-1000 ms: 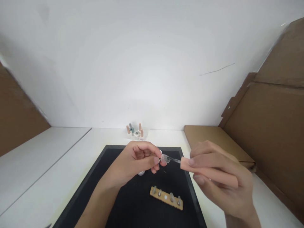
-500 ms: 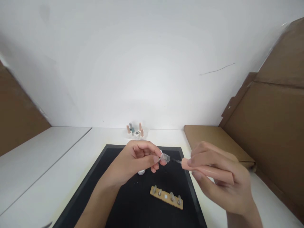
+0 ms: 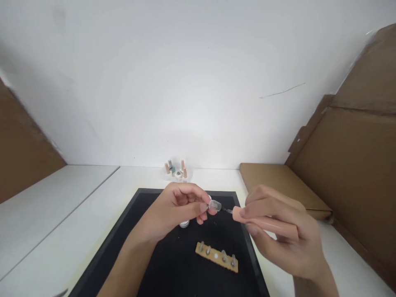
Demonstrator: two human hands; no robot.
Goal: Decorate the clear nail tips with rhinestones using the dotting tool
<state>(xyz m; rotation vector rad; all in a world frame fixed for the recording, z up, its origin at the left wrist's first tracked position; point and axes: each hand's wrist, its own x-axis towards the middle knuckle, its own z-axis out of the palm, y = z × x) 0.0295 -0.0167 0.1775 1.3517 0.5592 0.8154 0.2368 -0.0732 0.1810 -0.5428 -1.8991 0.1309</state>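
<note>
Between thumb and fingers, my left hand [image 3: 182,208] pinches a small metal stand that carries a clear false nail [image 3: 215,205]. My right hand [image 3: 284,231] is closed around the long pink handle of a nail polish brush [image 3: 267,223]. The brush's bristles point left and reach the free end of the false nail; whether they touch it I cannot tell. Below the hands, a yellow nail holder strip [image 3: 216,256] lies on the black mat [image 3: 173,264], with several clear false nails standing on it and one bare white spot.
Several small polish bottles [image 3: 176,170] stand in a clear holder against the wall. A white round jar [image 3: 184,224] sits partly behind my left hand. To the right lies a flat cardboard box [image 3: 278,181], beside a tall cardboard wall [image 3: 355,165]. A dark tip [image 3: 62,293] shows bottom left.
My right hand has moved slightly left with the brush, bringing its bristles closer to the false nail. My left hand stays almost still.
</note>
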